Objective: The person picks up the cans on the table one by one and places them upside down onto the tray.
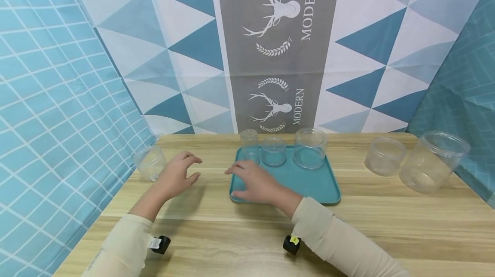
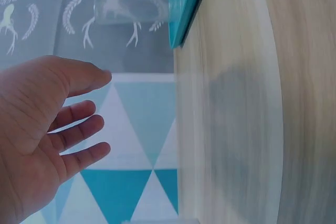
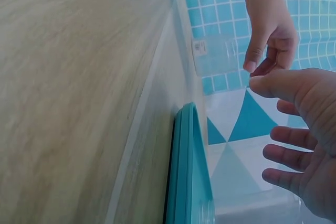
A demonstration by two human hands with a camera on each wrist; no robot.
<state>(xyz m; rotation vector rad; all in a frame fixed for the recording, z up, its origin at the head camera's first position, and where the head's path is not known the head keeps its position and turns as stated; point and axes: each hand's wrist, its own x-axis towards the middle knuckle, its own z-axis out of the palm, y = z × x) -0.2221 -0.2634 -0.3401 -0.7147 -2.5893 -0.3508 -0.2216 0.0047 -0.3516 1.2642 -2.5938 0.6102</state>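
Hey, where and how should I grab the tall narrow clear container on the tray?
Probably best to grip the narrow container around its upper wall, from the left: it stands upright, looks slim enough to wrap, and a shorter, wider container sits close on its right.

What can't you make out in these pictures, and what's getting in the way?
Print on the leftmost clear container's label: too small in the head view, blurred in the right wrist view.
Part of the teal tray: head view, hidden behind the right hand.
The tray's remainder: left wrist view, cut off by the top edge.
Most of the right hand: left wrist view, also cut off by the top edge.
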